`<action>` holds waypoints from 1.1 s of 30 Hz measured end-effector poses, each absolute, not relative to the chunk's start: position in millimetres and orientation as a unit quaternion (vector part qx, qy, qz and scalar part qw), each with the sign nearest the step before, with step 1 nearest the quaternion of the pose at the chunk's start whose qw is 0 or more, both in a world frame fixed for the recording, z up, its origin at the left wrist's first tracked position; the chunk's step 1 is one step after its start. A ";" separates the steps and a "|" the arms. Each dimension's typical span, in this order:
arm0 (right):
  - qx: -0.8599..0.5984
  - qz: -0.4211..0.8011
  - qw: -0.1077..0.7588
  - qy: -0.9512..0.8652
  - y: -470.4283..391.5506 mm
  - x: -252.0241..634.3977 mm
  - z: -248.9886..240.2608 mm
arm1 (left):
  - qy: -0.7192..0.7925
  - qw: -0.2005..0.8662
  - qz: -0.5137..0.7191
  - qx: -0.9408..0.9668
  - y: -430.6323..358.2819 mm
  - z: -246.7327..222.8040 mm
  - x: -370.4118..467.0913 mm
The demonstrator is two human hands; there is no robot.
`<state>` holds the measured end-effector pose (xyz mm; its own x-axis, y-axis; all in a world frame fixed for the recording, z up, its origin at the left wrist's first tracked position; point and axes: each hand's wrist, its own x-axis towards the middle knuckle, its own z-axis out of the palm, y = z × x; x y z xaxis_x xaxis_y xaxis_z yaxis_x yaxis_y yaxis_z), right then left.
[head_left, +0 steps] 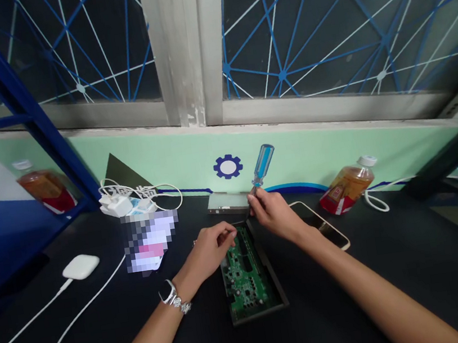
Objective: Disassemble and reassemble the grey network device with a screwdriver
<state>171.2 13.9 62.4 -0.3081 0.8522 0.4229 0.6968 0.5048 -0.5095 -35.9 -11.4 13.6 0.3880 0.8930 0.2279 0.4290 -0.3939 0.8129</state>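
Note:
A green circuit board (244, 283) lies in a dark shallow casing (281, 295) on the black desk. My right hand (275, 213) is closed around the lower part of a screwdriver (264, 161) with a clear blue handle, tilted with its handle up. Its tip points down at the casing's far end; the exact contact point is hidden. My left hand (214, 247) rests at the board's far left edge, thumb and fingertips pinched together. Whatever may be between those fingertips is too small to make out. Just beyond the casing lies a flat silver-grey metal piece (227, 201).
At the right stand a drink bottle (346, 186) and a flat phone (326, 226). A blurred-out lit screen (152, 245), a power strip with white plugs (125, 203) and a white earbud case (81, 267) on a cable are to the left. A green wall (183, 149) bounds the back.

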 end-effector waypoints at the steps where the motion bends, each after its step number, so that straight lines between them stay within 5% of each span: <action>1: -0.485 0.112 0.329 -0.802 15.0 170.9 61.5 | 0.435 0.337 0.340 0.763 -11.5 14.3 -35.7; 33: -0.442 0.142 0.307 -0.831 26.4 164.8 69.1 | 0.373 0.323 0.389 0.778 28.8 17.1 -10.5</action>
